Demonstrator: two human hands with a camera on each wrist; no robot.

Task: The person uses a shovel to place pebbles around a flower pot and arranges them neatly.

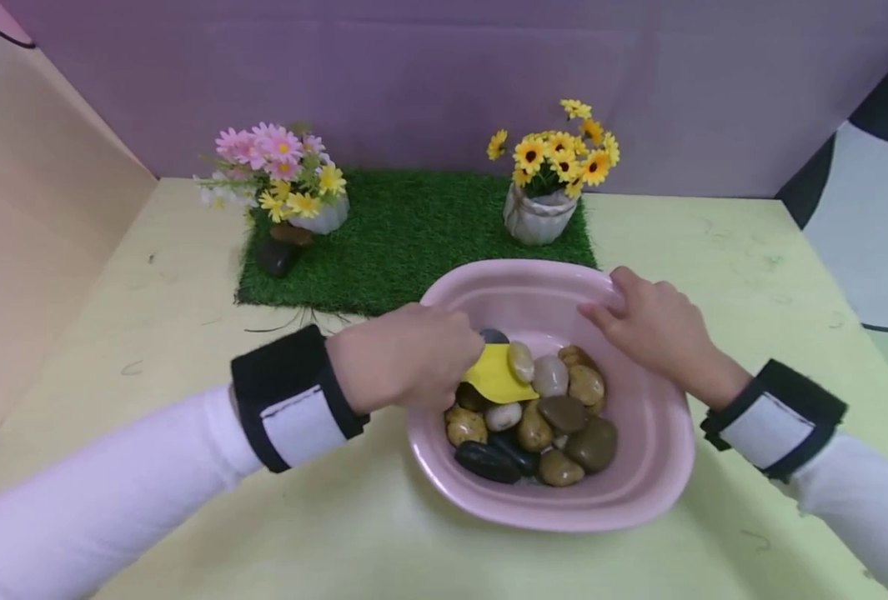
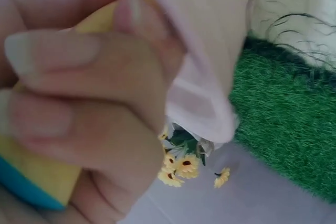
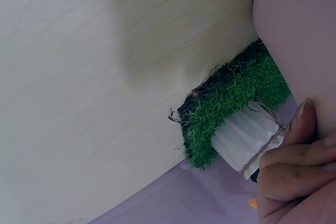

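Note:
A pink plastic basin (image 1: 657,454) holds several smooth stones (image 1: 534,429), brown, tan, grey and black. My right hand (image 1: 657,325) grips the basin's far right rim, the thumb over the inner side and the fingers outside, as the right wrist view also shows. Over the basin's left side, my left hand (image 1: 409,354) has its fingers curled round the yellow-and-blue handle (image 2: 39,177) of a small shovel. Its yellow blade (image 1: 494,377) is inside the basin among the stones, and a pale tan pebble (image 1: 521,362) overlaps the blade's right edge.
Behind the basin lies a green artificial grass mat (image 1: 413,242). On it stand a pot of yellow flowers (image 1: 539,218) at the right and pink and yellow flowers (image 1: 278,158) at the left. A dark stone (image 1: 275,257) lies by the mat's left edge. A purple backdrop (image 1: 428,92) closes the rear.

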